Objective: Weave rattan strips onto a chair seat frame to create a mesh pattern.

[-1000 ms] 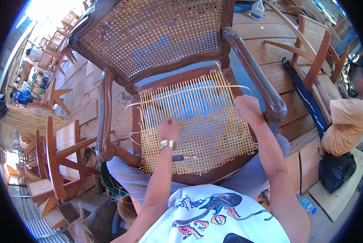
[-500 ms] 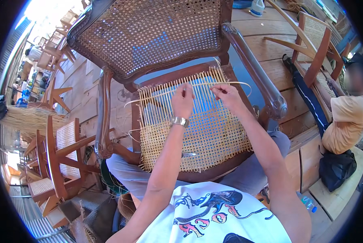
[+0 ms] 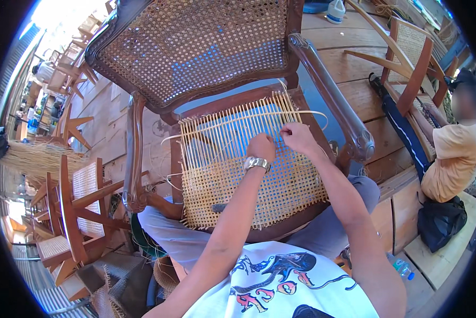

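A dark carved armchair [image 3: 134,143] faces me, its seat partly woven with pale cane [image 3: 232,185]. The near part is a close mesh; farther back, lengthwise strands stand with gaps. One loose cane strip [image 3: 211,122] runs crosswise through these strands, both ends curling past the sides. My left hand [image 3: 261,147], with a metal watch on its wrist, is closed over the middle strands. Just right of it my right hand [image 3: 297,137] pinches close to the weave. What the fingertips hold is too small to tell. A dark tool handle [image 3: 219,208] lies on the mesh, partly behind my left forearm.
Wooden chairs [image 3: 84,196] and a bundle of loose cane fibre [image 3: 41,159] stand at left. At right sits another person [image 3: 450,159] beside a chair [image 3: 407,63] and a black bag [image 3: 442,222]. A plastic bottle [image 3: 402,266] lies lower right; a white jug [image 3: 336,11] stands far back.
Both hands have come nearer to me from the crosswise strip, the left also shifting right, so they are closer together. The tool's handle now shows left of my forearm; earlier its metal tip showed right.
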Action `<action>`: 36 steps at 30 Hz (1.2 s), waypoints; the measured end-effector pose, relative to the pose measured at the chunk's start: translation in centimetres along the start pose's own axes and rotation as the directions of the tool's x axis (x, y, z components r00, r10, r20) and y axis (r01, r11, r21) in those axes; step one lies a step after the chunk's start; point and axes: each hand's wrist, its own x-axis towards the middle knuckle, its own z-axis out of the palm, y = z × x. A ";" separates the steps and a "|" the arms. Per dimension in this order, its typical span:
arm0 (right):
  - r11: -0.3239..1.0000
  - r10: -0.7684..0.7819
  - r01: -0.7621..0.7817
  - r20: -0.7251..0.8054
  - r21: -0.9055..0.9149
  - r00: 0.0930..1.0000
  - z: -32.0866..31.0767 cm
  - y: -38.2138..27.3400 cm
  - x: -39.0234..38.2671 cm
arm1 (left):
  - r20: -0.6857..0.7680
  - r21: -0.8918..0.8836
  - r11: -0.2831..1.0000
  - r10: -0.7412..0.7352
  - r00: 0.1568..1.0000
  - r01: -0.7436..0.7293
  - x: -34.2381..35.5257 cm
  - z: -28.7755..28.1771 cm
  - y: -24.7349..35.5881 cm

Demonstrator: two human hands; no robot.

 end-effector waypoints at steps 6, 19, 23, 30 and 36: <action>0.983 0.108 -0.106 0.007 -0.149 0.994 -1.1 -0.1 -0.5 | 0.255 -0.349 0.915 -0.116 0.960 0.203 0.4 -0.4 -1.4; 0.984 0.009 -0.019 -0.058 -0.180 0.998 -1.2 0.6 -0.7 | 0.208 -0.591 0.762 -0.171 0.963 0.264 0.0 0.3 -2.2; 0.979 0.040 -0.039 0.002 -0.200 0.999 -1.0 0.5 -0.3 | 0.187 -0.515 0.828 -0.143 0.972 0.220 0.0 0.3 -1.9; 0.993 0.031 -0.026 0.038 -0.119 0.999 -1.7 0.1 -0.3 | 0.235 -0.532 0.813 -0.128 0.964 0.237 0.4 0.7 -2.1; 0.980 0.013 -0.010 -0.014 0.201 1.000 -2.5 -2.8 -0.9 | 0.280 -0.641 0.673 -0.243 0.929 0.369 0.0 0.7 -2.2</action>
